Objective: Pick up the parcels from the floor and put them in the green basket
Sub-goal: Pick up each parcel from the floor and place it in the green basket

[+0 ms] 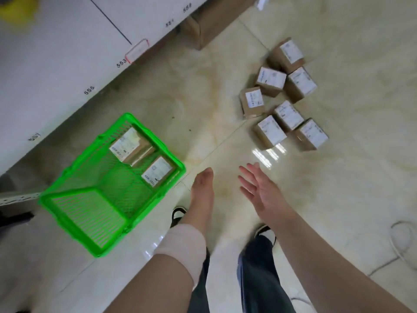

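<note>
A green plastic basket (67, 213) stands on the floor at the left, with two brown parcels in its far end: a larger parcel (132, 146) and a smaller parcel (158, 171). Several small brown parcels with white labels lie grouped on the floor at the upper right; the nearest parcel (269, 131) is just beyond my right hand. My left hand (203, 188) hangs right of the basket's corner, seen edge-on, holding nothing, with a pale wrap on the wrist. My right hand (261, 192) is empty with fingers spread, pointing toward the parcels.
A white shelf (56, 64) with number labels runs along the upper left, above the basket. A large cardboard box (214, 21) sits under its far end. My feet (265, 231) stand below my hands. A white cable (404, 242) lies at the right edge on the glossy tiles.
</note>
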`<state>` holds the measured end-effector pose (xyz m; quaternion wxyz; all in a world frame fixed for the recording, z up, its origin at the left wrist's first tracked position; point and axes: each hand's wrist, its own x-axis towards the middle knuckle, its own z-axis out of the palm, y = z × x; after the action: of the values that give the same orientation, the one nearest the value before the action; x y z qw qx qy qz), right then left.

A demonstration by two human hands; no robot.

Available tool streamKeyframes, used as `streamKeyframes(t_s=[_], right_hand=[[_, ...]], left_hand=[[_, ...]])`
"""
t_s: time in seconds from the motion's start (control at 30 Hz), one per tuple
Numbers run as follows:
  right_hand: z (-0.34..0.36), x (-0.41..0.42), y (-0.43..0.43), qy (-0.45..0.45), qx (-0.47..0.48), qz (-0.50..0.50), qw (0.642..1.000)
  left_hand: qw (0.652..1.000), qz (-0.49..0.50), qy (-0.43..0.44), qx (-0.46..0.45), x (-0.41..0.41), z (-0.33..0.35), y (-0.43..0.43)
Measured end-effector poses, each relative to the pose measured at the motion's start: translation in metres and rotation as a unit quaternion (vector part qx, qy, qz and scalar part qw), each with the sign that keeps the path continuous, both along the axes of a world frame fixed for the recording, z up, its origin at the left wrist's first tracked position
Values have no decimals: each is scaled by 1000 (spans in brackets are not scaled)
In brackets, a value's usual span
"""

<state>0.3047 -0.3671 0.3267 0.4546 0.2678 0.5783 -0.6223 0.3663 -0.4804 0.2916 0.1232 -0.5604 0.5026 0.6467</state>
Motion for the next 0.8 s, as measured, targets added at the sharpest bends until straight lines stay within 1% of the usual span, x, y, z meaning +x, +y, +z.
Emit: streamKeyframes(t_s=[0.17, 0.3, 0.37, 0.57, 0.8], right_hand=[[12, -33, 95, 26, -4, -15, 1000], [14, -61, 169, 35, 19, -77, 996], [13, -76, 193, 29, 28, -86, 995], [26, -141, 232, 23, 15, -90, 996], [42, -234, 278, 41, 21, -107, 993]], left_hand=[[1000, -18, -2, 12, -38, 16, 95], [998, -27, -3, 56, -73, 34, 166], [998, -30, -6, 57, -91, 42, 190], [998, -45, -20, 39, -153, 53, 224], [997, -45, -21, 60, -231, 55, 262]])
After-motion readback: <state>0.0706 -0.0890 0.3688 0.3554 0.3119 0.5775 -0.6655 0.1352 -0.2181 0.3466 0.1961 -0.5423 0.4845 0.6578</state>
